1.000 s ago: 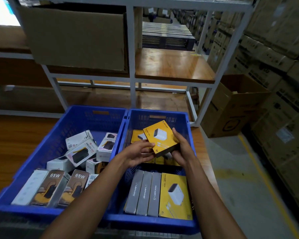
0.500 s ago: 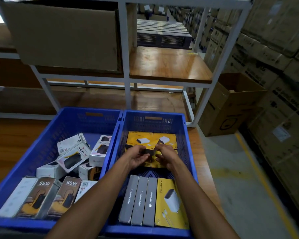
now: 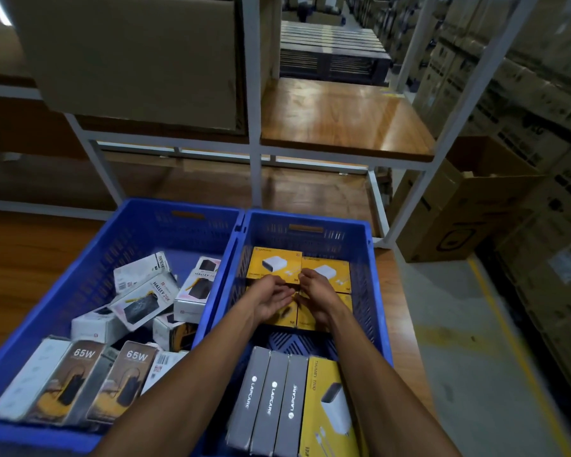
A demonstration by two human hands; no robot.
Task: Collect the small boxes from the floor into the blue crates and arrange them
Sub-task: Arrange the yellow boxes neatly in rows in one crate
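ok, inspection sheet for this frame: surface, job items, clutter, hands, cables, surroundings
Surface: wooden platform carrying two blue crates.
Job's things: right crate has yellow boxes laid flat at the far end, grey boxes near; left crate holds jumbled boxes.
Clutter: nothing seen.
Grippers: left hand and right hand over the yellow boxes, fingers relaxed, holding nothing.
Cables: nothing seen.
Surroundings: white rack, cardboard carton, stacked cartons.
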